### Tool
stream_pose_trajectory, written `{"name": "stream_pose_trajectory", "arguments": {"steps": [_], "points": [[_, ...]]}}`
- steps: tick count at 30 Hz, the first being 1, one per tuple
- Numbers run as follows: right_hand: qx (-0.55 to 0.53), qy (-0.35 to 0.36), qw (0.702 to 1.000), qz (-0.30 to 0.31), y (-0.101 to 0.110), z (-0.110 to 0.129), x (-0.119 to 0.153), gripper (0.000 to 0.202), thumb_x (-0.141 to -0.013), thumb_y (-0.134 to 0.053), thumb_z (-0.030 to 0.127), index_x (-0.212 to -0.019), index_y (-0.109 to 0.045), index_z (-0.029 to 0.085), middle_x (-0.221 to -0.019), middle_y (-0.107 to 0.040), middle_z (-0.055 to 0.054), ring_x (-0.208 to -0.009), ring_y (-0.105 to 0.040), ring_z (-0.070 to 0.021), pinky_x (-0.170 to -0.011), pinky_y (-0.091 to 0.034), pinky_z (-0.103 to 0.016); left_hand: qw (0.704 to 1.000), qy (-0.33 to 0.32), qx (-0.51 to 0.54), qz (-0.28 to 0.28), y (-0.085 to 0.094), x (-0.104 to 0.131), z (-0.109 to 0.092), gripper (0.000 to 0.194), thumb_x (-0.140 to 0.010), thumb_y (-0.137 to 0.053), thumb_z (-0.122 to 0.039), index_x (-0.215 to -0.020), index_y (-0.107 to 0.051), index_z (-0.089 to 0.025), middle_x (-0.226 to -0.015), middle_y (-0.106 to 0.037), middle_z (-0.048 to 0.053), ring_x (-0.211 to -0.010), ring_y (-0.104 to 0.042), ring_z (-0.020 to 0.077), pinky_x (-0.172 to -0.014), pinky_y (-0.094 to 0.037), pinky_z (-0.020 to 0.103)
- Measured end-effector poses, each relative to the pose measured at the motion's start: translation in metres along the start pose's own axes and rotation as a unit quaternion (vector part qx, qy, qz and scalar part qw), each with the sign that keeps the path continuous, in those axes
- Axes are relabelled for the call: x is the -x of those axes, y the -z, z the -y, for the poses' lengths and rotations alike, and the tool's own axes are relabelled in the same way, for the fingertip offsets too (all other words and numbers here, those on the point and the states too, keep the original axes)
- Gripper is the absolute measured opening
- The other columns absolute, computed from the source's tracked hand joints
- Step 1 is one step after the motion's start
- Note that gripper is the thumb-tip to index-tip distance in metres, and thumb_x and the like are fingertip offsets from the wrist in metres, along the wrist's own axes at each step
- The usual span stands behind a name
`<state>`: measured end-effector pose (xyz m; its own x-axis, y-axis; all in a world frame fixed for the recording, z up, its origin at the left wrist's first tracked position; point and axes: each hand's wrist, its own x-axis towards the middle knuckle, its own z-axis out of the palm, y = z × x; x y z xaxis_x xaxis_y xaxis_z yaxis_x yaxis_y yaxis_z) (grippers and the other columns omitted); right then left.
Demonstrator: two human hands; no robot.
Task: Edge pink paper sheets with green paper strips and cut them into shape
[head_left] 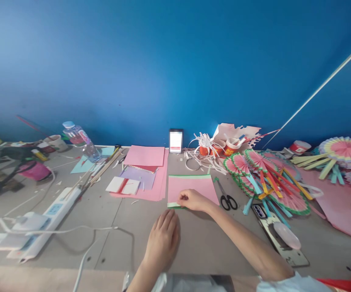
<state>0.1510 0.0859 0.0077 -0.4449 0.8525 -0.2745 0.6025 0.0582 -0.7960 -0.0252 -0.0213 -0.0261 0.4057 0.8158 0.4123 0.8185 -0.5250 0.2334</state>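
A pink paper sheet (pixel 198 185) lies flat in front of me, with green strips along its far and near edges. My right hand (pixel 190 199) rests over the near edge, left of its middle. Its thumb and fingers are curled together in a pinch; anything between them is hidden. Just below the sheet's near-left corner, my left hand (pixel 164 231) lies palm down on the table. Its fingers stretch forward, and I see nothing held in it. Black-handled scissors (pixel 228 202) lie right of the sheet, close to its edge.
Pink and lilac papers (pixel 145 156) lie left, beside a power strip (pixel 50 219) with white cables. A tilted water bottle (pixel 82 140) stands behind. Pleated paper fans (pixel 266 178) and a phone (pixel 280 235) are right. A small screen (pixel 175 141) leans against the blue wall.
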Motion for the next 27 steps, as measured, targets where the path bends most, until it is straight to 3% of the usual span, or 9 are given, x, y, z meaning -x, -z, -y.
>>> {"name": "stream_pose_trajectory", "arguments": {"steps": [27], "points": [[0.08, 0.019, 0.996, -0.043, -0.0055, 0.0024, 0.0016, 0.011, -0.075, -0.058, 0.023, -0.072, -0.066, 0.016, -0.074, -0.067, -0.002, -0.068, -0.057, -0.0131, -0.061, -0.04, -0.021, 1.0, -0.003, 0.01, -0.002, 0.0046, -0.0047, -0.0021, 0.035, -0.085, -0.04, -0.01, -0.116, -0.053, -0.018, -0.122, -0.06, 0.01, -0.123, -0.049, 0.0253, -0.093, -0.048, 0.041]]}}
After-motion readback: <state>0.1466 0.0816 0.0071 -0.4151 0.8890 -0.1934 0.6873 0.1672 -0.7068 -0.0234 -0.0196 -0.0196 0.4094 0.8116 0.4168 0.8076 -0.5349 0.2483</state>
